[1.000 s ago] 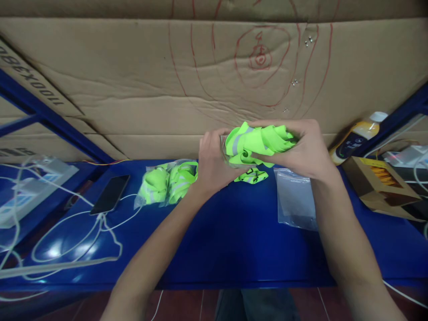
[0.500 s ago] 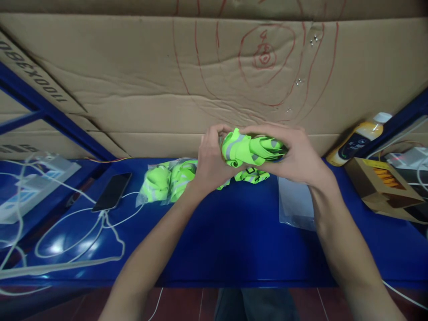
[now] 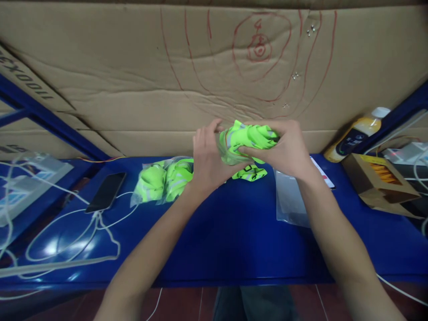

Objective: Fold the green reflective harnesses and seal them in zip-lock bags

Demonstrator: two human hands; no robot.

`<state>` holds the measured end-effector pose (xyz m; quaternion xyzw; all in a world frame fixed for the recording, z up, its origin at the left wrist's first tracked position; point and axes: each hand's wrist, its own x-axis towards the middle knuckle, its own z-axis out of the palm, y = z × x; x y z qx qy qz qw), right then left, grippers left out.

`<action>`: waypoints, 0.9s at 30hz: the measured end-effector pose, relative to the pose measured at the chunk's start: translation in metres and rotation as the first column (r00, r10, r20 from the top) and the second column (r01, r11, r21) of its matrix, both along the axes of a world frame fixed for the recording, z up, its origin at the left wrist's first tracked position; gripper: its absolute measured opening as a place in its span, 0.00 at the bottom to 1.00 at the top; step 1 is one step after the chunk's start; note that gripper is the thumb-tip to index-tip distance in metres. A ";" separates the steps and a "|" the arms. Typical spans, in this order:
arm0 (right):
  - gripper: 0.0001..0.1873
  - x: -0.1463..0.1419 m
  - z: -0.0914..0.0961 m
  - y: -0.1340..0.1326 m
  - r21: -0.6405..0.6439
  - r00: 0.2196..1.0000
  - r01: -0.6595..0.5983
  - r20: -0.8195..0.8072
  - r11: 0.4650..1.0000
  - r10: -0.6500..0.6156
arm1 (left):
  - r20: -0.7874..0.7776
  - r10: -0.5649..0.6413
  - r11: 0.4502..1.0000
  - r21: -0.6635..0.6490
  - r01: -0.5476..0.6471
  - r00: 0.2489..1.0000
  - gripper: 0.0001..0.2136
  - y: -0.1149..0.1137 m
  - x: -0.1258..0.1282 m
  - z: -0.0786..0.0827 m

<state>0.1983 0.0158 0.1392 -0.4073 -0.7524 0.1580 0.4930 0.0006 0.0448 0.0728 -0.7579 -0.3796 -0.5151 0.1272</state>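
My right hand (image 3: pixel 289 145) grips a rolled bundle of neon-yellow reflective straps (image 3: pixel 252 135), thumb below and fingers over it. My left hand (image 3: pixel 209 154) is curled round a clear plastic bag (image 3: pixel 228 152), which covers the bundle's left end. The bundle is held above the blue table, in front of the cardboard. Beneath the hands lies another neon strap bundle (image 3: pixel 250 173) with a black buckle, partly hidden. To the left of my left hand sit two bagged neon bundles (image 3: pixel 151 183). Flat clear plastic bags (image 3: pixel 290 200) lie under my right forearm.
A phone (image 3: pixel 106 191) with white cables lies on the blue table (image 3: pixel 234 240), near a power strip (image 3: pixel 40 183) at the left. At the right stand a juice bottle (image 3: pixel 359 136) and an open cardboard box (image 3: pixel 377 183). A cardboard sheet (image 3: pixel 127 71) forms the back wall.
The bundle's left end now shows inside the clear bag, and my right hand has shifted slightly left with it. The view has moved a little; a white-and-red item shows beside my right forearm.
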 end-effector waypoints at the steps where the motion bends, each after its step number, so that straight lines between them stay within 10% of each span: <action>1: 0.21 0.000 0.001 0.002 -0.013 0.999 0.008 -0.045 1.000 -0.009 | -0.019 0.018 1.000 -0.020 -0.018 1.000 0.52 0.000 0.002 -0.001; 13: 0.19 -0.028 -0.018 0.005 0.053 0.975 0.190 -0.126 0.980 -0.182 | -0.092 0.094 0.994 -0.039 -0.098 0.991 0.31 0.002 -0.002 -0.001; 23: 0.12 -0.024 -0.021 0.005 0.021 0.993 0.115 0.037 0.993 -0.116 | -0.155 0.004 0.995 -0.099 -0.020 0.988 0.33 -0.007 0.003 0.000; 27: 0.19 -0.010 -0.016 0.008 -0.117 0.974 -0.217 0.037 0.969 0.222 | -0.126 -0.010 0.995 -0.101 -0.003 0.992 0.36 0.000 -0.003 -0.001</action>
